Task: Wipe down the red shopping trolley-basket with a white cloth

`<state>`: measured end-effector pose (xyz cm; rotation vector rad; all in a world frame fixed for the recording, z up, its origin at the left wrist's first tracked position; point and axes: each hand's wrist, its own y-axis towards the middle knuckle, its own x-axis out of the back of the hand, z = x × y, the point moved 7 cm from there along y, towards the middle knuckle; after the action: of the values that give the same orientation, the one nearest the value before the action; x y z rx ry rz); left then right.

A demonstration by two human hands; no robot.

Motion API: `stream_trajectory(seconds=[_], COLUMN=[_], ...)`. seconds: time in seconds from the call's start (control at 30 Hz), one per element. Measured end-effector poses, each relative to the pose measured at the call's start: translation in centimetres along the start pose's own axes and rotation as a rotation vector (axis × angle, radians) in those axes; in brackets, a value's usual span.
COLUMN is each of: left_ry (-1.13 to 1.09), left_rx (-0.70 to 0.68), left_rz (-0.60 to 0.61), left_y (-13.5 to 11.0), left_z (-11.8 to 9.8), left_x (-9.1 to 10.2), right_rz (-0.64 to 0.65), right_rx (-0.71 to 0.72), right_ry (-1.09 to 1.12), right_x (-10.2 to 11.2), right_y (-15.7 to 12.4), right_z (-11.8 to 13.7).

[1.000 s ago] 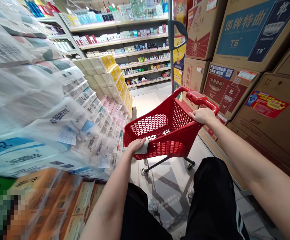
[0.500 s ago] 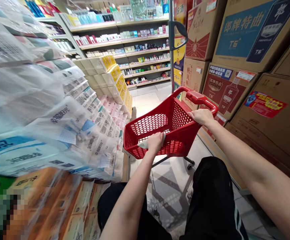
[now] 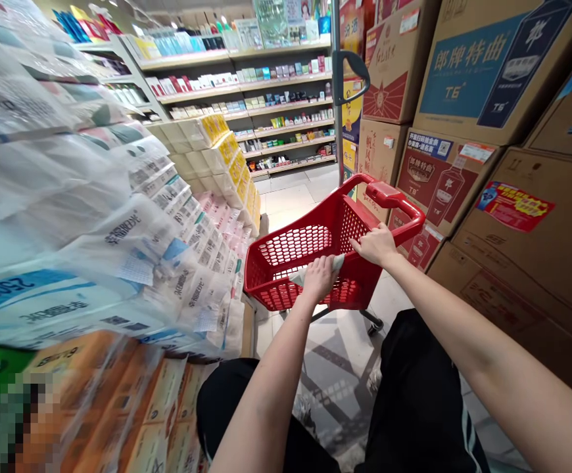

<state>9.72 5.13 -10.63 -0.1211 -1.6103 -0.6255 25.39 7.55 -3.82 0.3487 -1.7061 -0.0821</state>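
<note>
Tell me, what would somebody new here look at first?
Probably the bright red plastic shopping cart right in the middle, with the person's left grip holding a thin pale cloth on its near side and the right grip on that side too. Next might come the big stacked brown cardboard boxes on the right and the piled white plastic-wrapped packs on the left.
</note>
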Motion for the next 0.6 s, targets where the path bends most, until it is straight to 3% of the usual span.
stream_trajectory(seconds=[0.23, 0.33, 0.47, 0.6], left_ry=[0.084, 0.118, 0.100, -0.025], left_rx=[0.101, 0.182, 0.264, 0.174], left_rz=[0.045, 0.062, 0.057, 0.022], left_y=[-4.9, -5.7, -4.2, -1.2], left_z=[7.7, 9.3, 7.6, 2.1], left_x=[0.3, 0.3, -0.2, -0.4], right_rz=[-0.036, -0.040, -0.024, -0.031], right_rx=[-0.006, -0.011, -0.050, -0.060], right_ry=[0.027, 0.030, 0.022, 0.011], right_x=[-0.2, -0.4, -0.4, -0.3], right_y=[0.6, 0.7, 1.0, 1.1], right_z=[0.4, 1.0, 1.5, 1.7])
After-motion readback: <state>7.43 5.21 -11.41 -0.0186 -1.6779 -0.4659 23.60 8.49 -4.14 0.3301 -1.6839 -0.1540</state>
